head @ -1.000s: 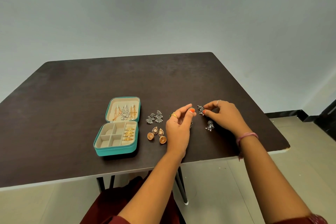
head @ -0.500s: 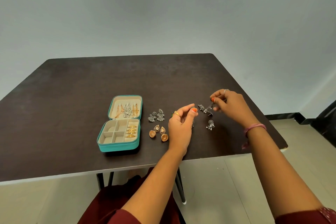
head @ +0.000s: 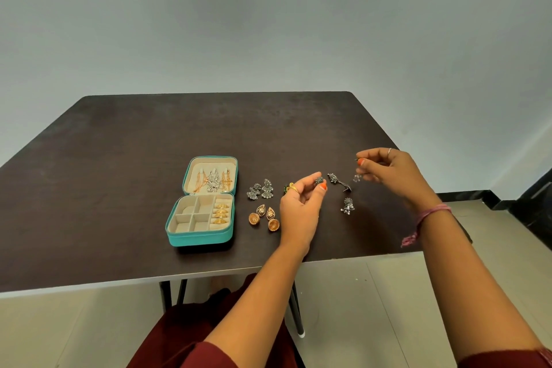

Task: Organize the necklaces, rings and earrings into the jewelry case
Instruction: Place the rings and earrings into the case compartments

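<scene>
Teal case [head: 199, 236] is lying open on the dark table [head: 119, 158], lid back, with necklaces [head: 212, 181] hanging inside the lid and gold rings [head: 221, 213] sitting in the right-hand slot of the tray. Just beside the case, a pair of silver earrings [head: 260, 190] is resting on the table, and nearer the front edge a pair of gold jhumkas [head: 264, 217] is lying. The left hand [head: 300, 207] is hovering over the table, thumb and forefinger pinching a small dark stud [head: 319, 180]. The right hand [head: 388, 172] is lifted further right, fingers curled, pinching something tiny at the thumb tip, with a pale blurred piece [head: 357, 178] dangling under it; whether it's one earring is hard to tell. Between the two hands a dark earring [head: 339, 182] is lying on the table, and a beaded silver one [head: 347, 205] is sitting nearer the front.
</scene>
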`<state>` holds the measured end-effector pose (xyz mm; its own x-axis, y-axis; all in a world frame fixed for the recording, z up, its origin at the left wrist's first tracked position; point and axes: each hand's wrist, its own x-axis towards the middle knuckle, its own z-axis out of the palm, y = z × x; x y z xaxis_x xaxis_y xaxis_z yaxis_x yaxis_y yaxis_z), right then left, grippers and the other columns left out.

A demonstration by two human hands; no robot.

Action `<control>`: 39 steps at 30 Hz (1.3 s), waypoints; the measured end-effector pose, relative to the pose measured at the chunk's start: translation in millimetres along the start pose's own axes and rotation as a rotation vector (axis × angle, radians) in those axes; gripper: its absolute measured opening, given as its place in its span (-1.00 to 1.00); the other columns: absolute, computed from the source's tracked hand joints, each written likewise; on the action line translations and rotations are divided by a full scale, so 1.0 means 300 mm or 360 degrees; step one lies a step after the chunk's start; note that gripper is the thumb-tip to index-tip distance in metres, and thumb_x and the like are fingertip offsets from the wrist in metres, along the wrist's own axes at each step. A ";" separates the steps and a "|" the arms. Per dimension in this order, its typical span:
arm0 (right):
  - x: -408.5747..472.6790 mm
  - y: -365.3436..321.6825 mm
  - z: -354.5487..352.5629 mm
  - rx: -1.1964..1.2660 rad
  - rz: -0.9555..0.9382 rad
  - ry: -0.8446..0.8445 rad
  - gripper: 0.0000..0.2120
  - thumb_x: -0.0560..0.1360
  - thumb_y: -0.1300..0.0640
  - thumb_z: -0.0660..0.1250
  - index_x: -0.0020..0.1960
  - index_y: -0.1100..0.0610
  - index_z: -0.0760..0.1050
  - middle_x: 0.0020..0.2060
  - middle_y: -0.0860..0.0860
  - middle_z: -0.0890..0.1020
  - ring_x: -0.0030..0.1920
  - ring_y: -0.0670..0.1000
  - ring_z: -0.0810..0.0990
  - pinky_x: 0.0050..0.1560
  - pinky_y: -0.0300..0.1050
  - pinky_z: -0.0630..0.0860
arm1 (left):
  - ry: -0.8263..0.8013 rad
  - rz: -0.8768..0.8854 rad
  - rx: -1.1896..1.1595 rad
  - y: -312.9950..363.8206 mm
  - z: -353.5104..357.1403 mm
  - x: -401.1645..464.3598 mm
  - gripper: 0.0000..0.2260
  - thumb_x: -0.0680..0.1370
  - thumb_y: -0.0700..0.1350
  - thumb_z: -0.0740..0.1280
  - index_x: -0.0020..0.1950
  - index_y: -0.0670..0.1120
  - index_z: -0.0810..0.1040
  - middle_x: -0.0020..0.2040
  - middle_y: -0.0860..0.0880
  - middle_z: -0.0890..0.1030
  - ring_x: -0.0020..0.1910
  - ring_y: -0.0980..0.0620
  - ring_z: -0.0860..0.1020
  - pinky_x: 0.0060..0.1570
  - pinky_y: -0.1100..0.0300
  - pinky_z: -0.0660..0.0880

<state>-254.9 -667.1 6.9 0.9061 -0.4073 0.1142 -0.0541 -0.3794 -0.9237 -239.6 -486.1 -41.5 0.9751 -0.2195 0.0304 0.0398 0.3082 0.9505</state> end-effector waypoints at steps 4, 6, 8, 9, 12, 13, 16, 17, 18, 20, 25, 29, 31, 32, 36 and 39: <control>0.011 0.030 -0.009 -0.0294 0.0047 0.0011 -0.88 0.49 0.24 0.36 -0.05 0.04 0.60 -0.16 0.07 0.67 -0.14 0.01 0.63 -0.02 -0.06 0.57 | -0.0014 -0.0011 0.0037 0.000 -0.003 0.002 -0.75 0.53 -0.28 0.35 0.19 -0.09 0.57 -0.01 0.06 0.66 0.01 0.21 0.62 -0.03 0.39 0.50; 0.016 0.050 -0.012 -0.0454 0.0064 -0.0003 -0.88 0.48 0.22 0.38 -0.05 0.02 0.60 -0.12 0.04 0.67 -0.06 0.02 0.64 0.05 -0.02 0.58 | -0.0018 -0.0012 0.0057 -0.001 -0.003 0.002 -0.73 0.53 -0.29 0.35 0.20 -0.10 0.57 -0.01 0.06 0.66 0.00 0.23 0.62 -0.03 0.40 0.50; 0.016 0.063 -0.013 -0.0578 0.0071 -0.0025 -0.87 0.46 0.22 0.39 -0.07 0.01 0.60 -0.12 0.02 0.68 -0.06 0.00 0.63 0.05 -0.05 0.56 | -0.0017 -0.0012 0.0063 0.000 -0.002 0.001 -0.73 0.53 -0.30 0.35 0.20 -0.09 0.57 -0.02 0.07 0.66 0.00 0.23 0.62 -0.03 0.40 0.51; 0.016 0.066 -0.013 -0.0642 0.0088 -0.0056 -0.87 0.46 0.22 0.39 -0.07 0.01 0.60 -0.11 0.02 0.68 -0.07 -0.01 0.63 0.03 -0.11 0.54 | -0.0016 -0.0013 0.0058 0.001 -0.002 0.001 -0.73 0.53 -0.30 0.35 0.19 -0.09 0.57 -0.02 0.06 0.66 -0.01 0.23 0.62 -0.03 0.39 0.51; 0.019 0.069 -0.015 -0.0909 0.0093 -0.0189 -0.89 0.49 0.19 0.37 -0.05 0.01 0.60 -0.09 -0.01 0.64 -0.08 -0.04 0.58 -0.01 -0.21 0.42 | -0.0019 -0.0023 0.0048 0.004 -0.002 0.001 -0.73 0.52 -0.32 0.35 0.18 -0.08 0.57 -0.04 0.07 0.66 -0.02 0.25 0.62 -0.02 0.39 0.51; 0.019 0.065 -0.012 -0.0974 0.0067 -0.0208 -0.90 0.49 0.18 0.36 -0.04 0.01 0.60 -0.09 -0.03 0.63 -0.09 -0.05 0.56 -0.03 -0.23 0.40 | -0.0021 -0.0023 0.0055 0.003 -0.002 0.001 -0.73 0.52 -0.33 0.34 0.18 -0.09 0.57 -0.04 0.07 0.66 -0.02 0.25 0.62 -0.01 0.39 0.51; 0.027 0.048 0.002 -0.1093 -0.0050 -0.0177 -0.88 0.51 0.17 0.32 -0.01 0.01 0.59 -0.06 -0.05 0.59 -0.16 -0.11 0.52 -0.07 -0.20 0.39 | -0.0031 -0.0015 0.0075 0.001 -0.004 0.002 -0.71 0.52 -0.33 0.34 0.21 -0.10 0.56 -0.02 0.06 0.66 -0.01 0.24 0.62 -0.01 0.39 0.51; 0.031 0.042 0.008 -0.1165 -0.0090 -0.0187 -0.85 0.52 0.18 0.30 0.01 0.00 0.60 -0.03 -0.04 0.58 -0.15 -0.11 0.52 -0.05 -0.17 0.42 | -0.0032 -0.0014 0.0076 0.001 -0.004 0.002 -0.71 0.52 -0.34 0.34 0.21 -0.10 0.56 -0.02 0.06 0.66 -0.01 0.24 0.62 0.00 0.39 0.51; 0.034 0.033 0.016 -0.1265 -0.0133 -0.0221 -0.83 0.53 0.18 0.28 0.04 -0.01 0.59 0.01 -0.04 0.58 -0.09 -0.07 0.54 0.00 -0.12 0.46 | -0.0033 -0.0013 0.0071 0.002 -0.003 0.001 -0.71 0.52 -0.34 0.34 0.20 -0.10 0.56 -0.03 0.06 0.66 -0.01 0.24 0.62 0.00 0.38 0.51; 0.039 0.018 0.034 -0.1530 -0.0241 -0.0356 -0.77 0.56 0.18 0.25 0.12 -0.06 0.58 0.10 -0.03 0.57 0.09 0.02 0.55 0.11 0.00 0.48 | -0.0035 -0.0019 0.0043 0.004 -0.003 0.000 -0.72 0.52 -0.35 0.34 0.20 -0.11 0.56 -0.04 0.05 0.66 -0.03 0.25 0.62 0.00 0.38 0.51; 0.045 -0.005 0.071 -0.2065 -0.0408 -0.0592 -0.65 0.61 0.18 0.17 0.26 -0.19 0.49 0.23 -0.09 0.52 0.24 0.03 0.44 0.07 -0.06 0.32 | -0.0059 -0.0033 0.0015 0.007 -0.002 0.000 -0.72 0.53 -0.37 0.30 0.16 -0.08 0.57 -0.04 0.05 0.66 -0.02 0.24 0.62 0.01 0.38 0.51; 0.051 -0.001 0.062 -0.2028 -0.0396 -0.0555 -0.71 0.59 0.10 0.23 0.23 -0.19 0.50 0.18 -0.17 0.54 0.23 -0.04 0.38 0.02 -0.10 0.12 | -0.0068 -0.0046 0.0026 0.008 -0.006 0.002 -0.65 0.54 -0.41 0.19 0.12 -0.03 0.56 -0.02 0.05 0.66 0.04 0.16 0.62 -0.11 0.42 0.51; 0.047 -0.003 0.057 -0.1947 -0.0393 -0.0522 -0.76 0.58 0.04 0.24 0.21 -0.18 0.53 0.16 -0.18 0.56 0.22 -0.05 0.40 0.03 -0.09 0.12 | -0.0070 -0.0055 0.0015 0.010 -0.008 0.000 -0.64 0.54 -0.42 0.17 0.14 -0.05 0.56 -0.03 0.04 0.66 0.05 0.14 0.62 -0.16 0.43 0.50; 0.044 -0.003 0.056 -0.1869 -0.0390 -0.0490 -0.77 0.58 0.02 0.25 0.19 -0.16 0.55 0.14 -0.17 0.57 0.21 -0.04 0.42 0.03 -0.10 0.14 | -0.0071 -0.0061 0.0003 0.011 -0.009 -0.001 -0.64 0.54 -0.43 0.17 0.14 -0.06 0.56 -0.03 0.04 0.65 0.05 0.14 0.62 -0.17 0.43 0.50; 0.018 0.006 0.046 -0.1213 -0.0312 -0.0338 -0.82 0.53 0.09 0.35 0.10 0.02 0.63 0.02 -0.05 0.64 -0.02 -0.02 0.59 0.02 -0.10 0.47 | -0.0080 -0.0077 -0.0018 0.012 -0.008 -0.001 -0.66 0.53 -0.40 0.23 0.16 -0.07 0.58 -0.05 0.06 0.67 -0.08 0.19 0.62 -0.17 0.40 0.50; -0.009 0.003 0.044 -0.0752 -0.0271 -0.0202 -0.84 0.51 0.15 0.37 0.07 0.11 0.64 -0.06 -0.04 0.65 -0.15 -0.07 0.62 -0.23 -0.36 0.50 | -0.0075 -0.0057 -0.0042 0.019 -0.003 -0.012 -0.76 0.54 -0.31 0.32 0.16 -0.08 0.58 -0.02 0.04 0.67 0.00 0.16 0.63 -0.05 0.37 0.52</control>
<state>-251.9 -655.4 0.9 0.9607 -0.2145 0.1762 -0.0585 -0.7771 -0.6267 -242.7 -482.6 -36.5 0.9616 -0.2740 0.0118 0.0807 0.3237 0.9427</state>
